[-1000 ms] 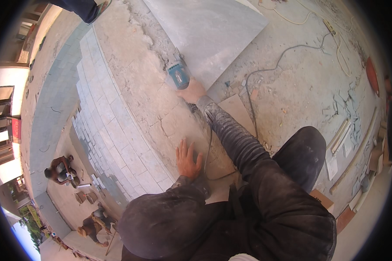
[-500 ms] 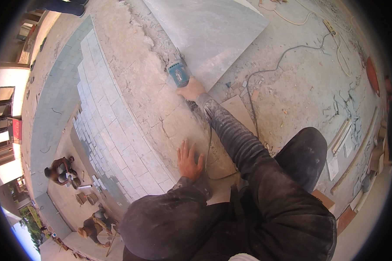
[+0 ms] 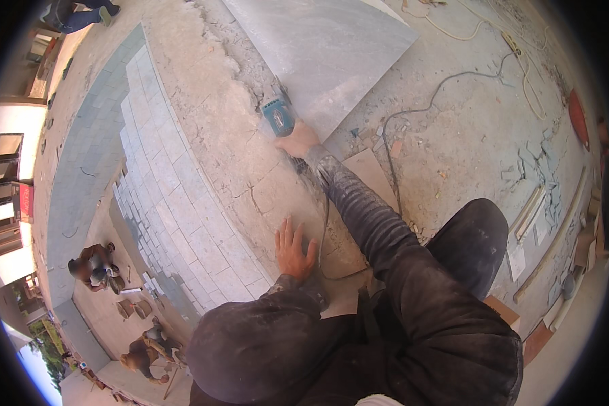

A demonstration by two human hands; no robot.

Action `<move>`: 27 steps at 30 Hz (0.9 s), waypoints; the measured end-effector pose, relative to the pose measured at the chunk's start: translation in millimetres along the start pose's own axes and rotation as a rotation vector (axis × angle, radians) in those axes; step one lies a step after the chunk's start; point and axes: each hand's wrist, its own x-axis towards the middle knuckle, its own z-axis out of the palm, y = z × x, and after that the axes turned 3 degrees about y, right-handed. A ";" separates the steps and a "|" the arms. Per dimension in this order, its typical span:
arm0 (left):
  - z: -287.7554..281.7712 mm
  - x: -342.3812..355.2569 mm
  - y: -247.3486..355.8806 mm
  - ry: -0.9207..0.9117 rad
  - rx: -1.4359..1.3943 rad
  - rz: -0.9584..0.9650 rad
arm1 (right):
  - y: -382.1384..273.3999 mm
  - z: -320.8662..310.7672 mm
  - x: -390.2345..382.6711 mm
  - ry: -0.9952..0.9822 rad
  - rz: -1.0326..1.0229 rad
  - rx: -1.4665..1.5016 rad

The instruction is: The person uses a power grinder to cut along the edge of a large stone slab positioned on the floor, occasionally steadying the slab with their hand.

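Note:
My right hand (image 3: pixel 296 141) grips a teal handheld power cutter (image 3: pixel 277 116) at the left edge of a large grey stone slab (image 3: pixel 331 51). Its blade is hidden from above. A dark cord runs back from the tool, past my right sleeve. Nearer to me, my left hand (image 3: pixel 294 250) rests flat on the rough, dusty floor with its fingers spread, holding nothing. Under my right forearm shows a smaller beige slab piece (image 3: pixel 373 177).
Grey-blue floor tiles (image 3: pixel 176 189) lie to the left; two people (image 3: pixel 91 267) crouch beyond them. A grey cable (image 3: pixel 430 101) snakes across the floor at right. Tile offcuts (image 3: pixel 538 162) and long strips (image 3: pixel 531 213) lie at far right. Another person's legs (image 3: pixel 81 17) show at top left.
My hands and the cutter keep their places. At top left the other person's legs have shifted left, and the crouching person at left has moved slightly.

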 end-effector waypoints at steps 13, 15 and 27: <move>-0.1 -1.8 4.8 0.024 -0.004 -0.002 | 3.5 -1.9 -14.2 0.009 0.013 0.031; -3.4 -2.7 6.3 0.041 0.002 0.005 | 5.5 -1.2 -17.3 -0.004 0.009 0.044; -159.0 77.0 -37.2 0.356 0.151 -0.004 | 2.0 -11.7 -38.5 -0.020 0.017 0.104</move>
